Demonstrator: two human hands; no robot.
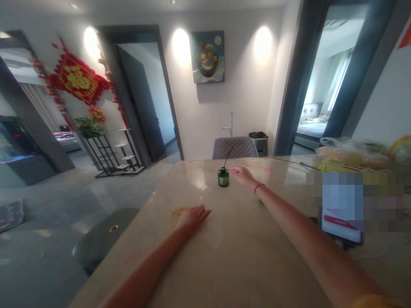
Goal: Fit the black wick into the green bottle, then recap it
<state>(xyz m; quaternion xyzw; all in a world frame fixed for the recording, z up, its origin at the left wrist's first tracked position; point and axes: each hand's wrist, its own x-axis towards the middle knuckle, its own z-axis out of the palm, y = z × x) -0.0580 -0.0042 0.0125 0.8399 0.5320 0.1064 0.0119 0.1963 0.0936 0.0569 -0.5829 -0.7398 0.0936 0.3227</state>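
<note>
A small dark green bottle [223,177] with a thin dark stick rising from its neck stands on the beige table [231,256], toward the far end. My right hand [243,175] reaches out just to the right of the bottle, fingers stretched toward it, a small gap between them; it holds nothing. A red band circles that wrist. My left hand [192,216] lies flat on the table nearer to me, fingers together and extended, next to an orange smear [178,212] on the surface.
A grey chair back [235,147] stands at the table's far end. Plastic bags of goods [356,156] and a phone-like device [342,226] crowd the right side. A green stool [102,237] sits left of the table. A thin cable [282,160] runs across the far right.
</note>
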